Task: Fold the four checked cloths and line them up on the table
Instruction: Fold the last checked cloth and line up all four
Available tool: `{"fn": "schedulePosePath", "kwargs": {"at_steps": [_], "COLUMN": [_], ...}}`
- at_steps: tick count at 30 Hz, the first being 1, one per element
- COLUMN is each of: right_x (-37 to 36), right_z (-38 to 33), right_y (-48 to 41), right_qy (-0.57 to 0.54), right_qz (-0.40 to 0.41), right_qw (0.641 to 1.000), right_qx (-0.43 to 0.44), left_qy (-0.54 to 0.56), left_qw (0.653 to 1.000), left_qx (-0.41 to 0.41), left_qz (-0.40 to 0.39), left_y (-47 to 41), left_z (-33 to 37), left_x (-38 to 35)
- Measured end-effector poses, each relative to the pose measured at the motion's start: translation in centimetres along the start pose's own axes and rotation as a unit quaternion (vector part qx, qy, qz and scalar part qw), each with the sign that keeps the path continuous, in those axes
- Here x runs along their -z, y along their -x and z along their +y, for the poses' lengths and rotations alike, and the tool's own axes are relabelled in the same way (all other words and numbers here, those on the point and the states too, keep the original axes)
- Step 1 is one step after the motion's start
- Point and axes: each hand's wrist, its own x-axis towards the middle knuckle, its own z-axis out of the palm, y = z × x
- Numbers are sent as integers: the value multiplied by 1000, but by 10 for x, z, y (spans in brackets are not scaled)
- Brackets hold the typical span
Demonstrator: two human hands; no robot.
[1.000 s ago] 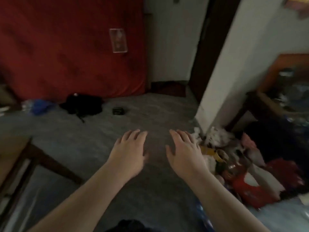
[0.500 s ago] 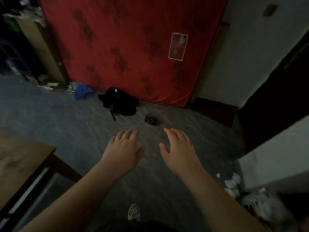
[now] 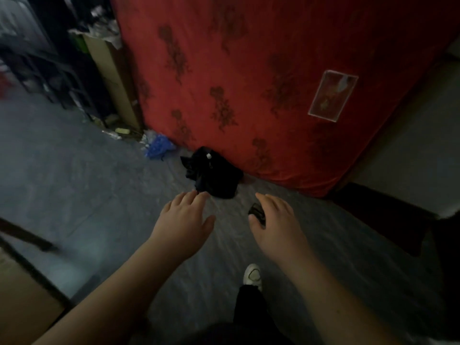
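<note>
Two empty, spread hands, left hand [image 3: 183, 221] and right hand [image 3: 277, 227], apart; dim light could cause tripping over the black bag [image 3: 215, 176] mid-frame.

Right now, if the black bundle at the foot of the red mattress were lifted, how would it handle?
The black bundle slumps in uneven folds, so it would probably sag and flop. Its low, crumpled heap seems unlikely to roll. Weight is unclear in this dim picture.
</note>
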Motion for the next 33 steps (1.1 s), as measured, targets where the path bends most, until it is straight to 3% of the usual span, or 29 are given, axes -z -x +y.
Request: {"fn": "schedulePosePath", "kwargs": {"at_steps": [5, 12, 20, 33], "right_x": [-12, -49, -137, -273], "right_z": [-11, -132, -294, -580], "right_y": [-172, -305, -337, -314], "right_qy": [25, 28, 23, 43], "right_qz": [-79, -186, -281, -348], "right_qw": [991, 940, 853, 747], "right_qx": [102, 285, 439, 565], "left_qy": [20, 53, 97, 144], "left_qw": [992, 937, 847, 753], "left_qx": [124, 338, 511, 623], "left_qz": [21, 67, 114, 154], "left_y": [-109, -146, -105, -15], "left_z": [-36, -111, -233, -490], "left_x": [10, 50, 67, 111]}}
